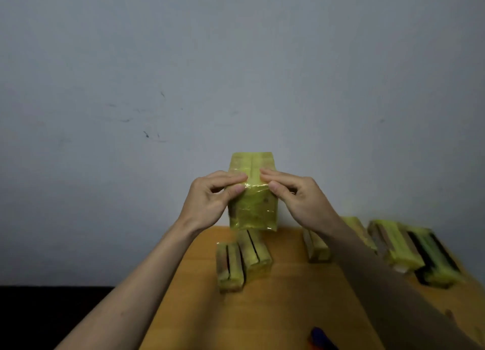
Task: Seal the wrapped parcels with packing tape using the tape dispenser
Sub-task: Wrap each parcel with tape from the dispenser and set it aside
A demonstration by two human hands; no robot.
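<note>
While lifted above orange wooden bench (275,297), yellow film-wrapped rectangular parcel (253,210) pinched between my left hand (210,200) and right hand (299,200), fingers (270,176) curled gripping top edge.

Blue object (321,338) (bottom-edge-cropped, blurred); arm-hidden parcel (317,247).

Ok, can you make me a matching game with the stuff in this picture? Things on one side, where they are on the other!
Things:
1. yellow parcel
2. blue thing
3. two small parcels
4. wall

Places:
A. behind the table
B. side by side on the table, below the hands
C. held up by the left hand and right hand
D. at the near edge of the table, partly cut off

Pairs: 1-C, 2-D, 3-B, 4-A
</note>
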